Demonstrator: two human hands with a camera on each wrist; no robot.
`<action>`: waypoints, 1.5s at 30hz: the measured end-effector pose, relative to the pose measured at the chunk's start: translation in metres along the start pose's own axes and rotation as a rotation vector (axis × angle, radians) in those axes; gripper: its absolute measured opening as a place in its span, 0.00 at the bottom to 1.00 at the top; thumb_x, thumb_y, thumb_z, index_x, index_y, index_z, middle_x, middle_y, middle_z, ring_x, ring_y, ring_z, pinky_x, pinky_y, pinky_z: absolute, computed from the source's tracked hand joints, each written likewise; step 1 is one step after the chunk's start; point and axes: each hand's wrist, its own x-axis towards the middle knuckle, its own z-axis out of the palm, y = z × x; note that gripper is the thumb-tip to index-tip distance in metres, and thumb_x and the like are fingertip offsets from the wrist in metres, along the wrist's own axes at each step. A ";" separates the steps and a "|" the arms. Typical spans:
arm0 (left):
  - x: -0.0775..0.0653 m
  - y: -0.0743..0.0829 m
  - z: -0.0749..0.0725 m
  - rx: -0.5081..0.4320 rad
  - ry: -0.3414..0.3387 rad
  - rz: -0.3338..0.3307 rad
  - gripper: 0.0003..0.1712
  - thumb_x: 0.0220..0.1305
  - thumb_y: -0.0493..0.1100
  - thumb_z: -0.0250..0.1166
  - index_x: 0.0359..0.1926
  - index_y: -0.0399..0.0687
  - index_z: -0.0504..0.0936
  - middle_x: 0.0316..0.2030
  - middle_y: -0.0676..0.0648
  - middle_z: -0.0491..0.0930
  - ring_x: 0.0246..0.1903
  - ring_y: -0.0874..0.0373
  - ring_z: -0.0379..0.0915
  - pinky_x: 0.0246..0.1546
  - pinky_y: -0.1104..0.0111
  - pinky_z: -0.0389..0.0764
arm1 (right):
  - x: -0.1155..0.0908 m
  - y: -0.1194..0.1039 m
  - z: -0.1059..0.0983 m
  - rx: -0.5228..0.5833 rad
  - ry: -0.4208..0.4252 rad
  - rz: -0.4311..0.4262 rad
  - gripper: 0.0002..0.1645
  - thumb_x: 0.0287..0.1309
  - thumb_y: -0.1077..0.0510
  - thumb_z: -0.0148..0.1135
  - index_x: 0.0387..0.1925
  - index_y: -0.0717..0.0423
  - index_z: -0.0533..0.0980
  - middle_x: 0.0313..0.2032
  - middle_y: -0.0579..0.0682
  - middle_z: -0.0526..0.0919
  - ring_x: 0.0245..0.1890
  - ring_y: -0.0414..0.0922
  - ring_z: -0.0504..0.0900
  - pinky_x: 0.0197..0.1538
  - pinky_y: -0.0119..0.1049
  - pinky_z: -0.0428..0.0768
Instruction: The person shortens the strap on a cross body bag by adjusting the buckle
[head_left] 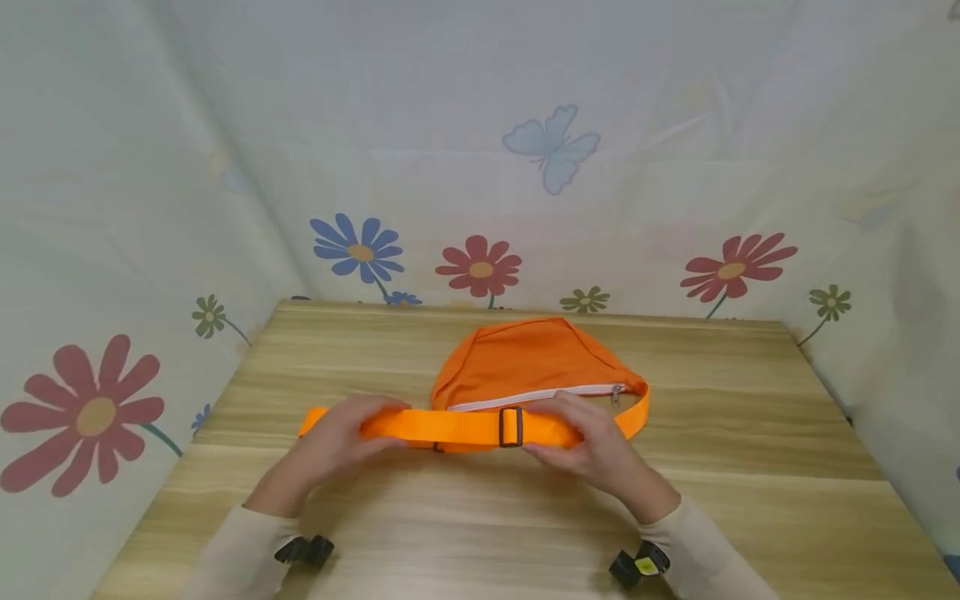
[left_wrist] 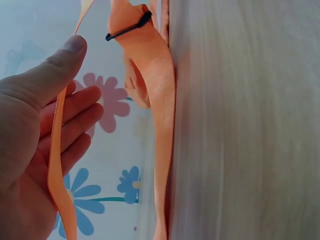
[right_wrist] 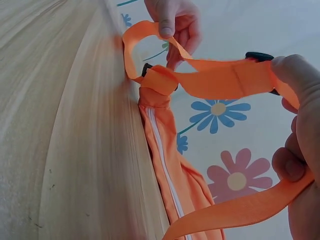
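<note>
An orange waist bag (head_left: 525, 358) with a white zipper (head_left: 540, 393) lies on the wooden table. Its orange strap (head_left: 450, 427) is stretched between both hands in front of the bag. My left hand (head_left: 345, 437) grips the strap's left part, thumb against the fingers in the left wrist view. My right hand (head_left: 592, 437) pinches the strap just right of a black slider buckle (head_left: 511, 427). From the right hand, the strap curves back to the bag's right end. In the right wrist view, a second black buckle (right_wrist: 146, 70) sits where the strap meets the bag's end.
The wooden table (head_left: 750, 400) extends around the bag to a back edge. Behind it and at the sides hangs a pale cloth (head_left: 420, 100) printed with flowers and a butterfly. Black wrist devices (head_left: 303, 550) are worn over the light sleeves (head_left: 247, 550).
</note>
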 end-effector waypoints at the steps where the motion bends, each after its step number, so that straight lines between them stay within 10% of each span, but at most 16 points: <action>1: -0.001 -0.001 -0.001 -0.001 0.000 -0.010 0.25 0.62 0.48 0.81 0.60 0.51 0.87 0.57 0.49 0.89 0.58 0.45 0.84 0.64 0.44 0.83 | 0.000 0.000 0.000 -0.003 -0.004 -0.001 0.32 0.49 0.64 0.86 0.57 0.52 0.84 0.41 0.47 0.87 0.34 0.38 0.77 0.35 0.26 0.78; 12: -0.005 -0.007 -0.010 0.023 0.025 0.003 0.24 0.61 0.47 0.82 0.58 0.49 0.88 0.54 0.48 0.90 0.56 0.44 0.84 0.62 0.43 0.83 | 0.002 0.000 -0.001 -0.046 -0.061 0.044 0.33 0.53 0.59 0.85 0.61 0.53 0.83 0.50 0.51 0.90 0.42 0.44 0.86 0.41 0.33 0.86; 21: 0.011 0.018 0.002 0.148 -0.181 0.036 0.33 0.62 0.61 0.79 0.62 0.49 0.85 0.59 0.49 0.87 0.61 0.45 0.81 0.68 0.42 0.74 | 0.000 0.001 0.000 -0.079 -0.053 0.018 0.30 0.54 0.57 0.85 0.59 0.53 0.84 0.43 0.48 0.88 0.37 0.40 0.80 0.38 0.30 0.81; 29: 0.044 0.077 0.038 -0.232 -0.270 0.011 0.42 0.68 0.60 0.75 0.77 0.54 0.72 0.73 0.51 0.76 0.72 0.48 0.73 0.75 0.46 0.74 | 0.000 0.001 0.003 -0.071 -0.054 0.025 0.31 0.54 0.57 0.85 0.60 0.53 0.84 0.52 0.49 0.90 0.46 0.45 0.86 0.47 0.37 0.87; 35: 0.059 0.092 0.068 -0.341 -0.164 0.105 0.36 0.68 0.56 0.76 0.73 0.56 0.75 0.69 0.55 0.80 0.69 0.56 0.76 0.73 0.51 0.78 | 0.000 0.001 0.005 -0.045 -0.049 0.016 0.32 0.56 0.55 0.84 0.62 0.52 0.83 0.54 0.49 0.90 0.49 0.46 0.87 0.50 0.38 0.89; 45: 0.053 0.089 0.058 -0.427 -0.033 0.125 0.28 0.69 0.53 0.75 0.67 0.63 0.79 0.57 0.61 0.79 0.57 0.62 0.74 0.66 0.60 0.81 | -0.002 0.000 -0.007 -0.134 -0.078 0.030 0.30 0.59 0.51 0.82 0.62 0.51 0.82 0.47 0.45 0.88 0.40 0.38 0.80 0.42 0.31 0.83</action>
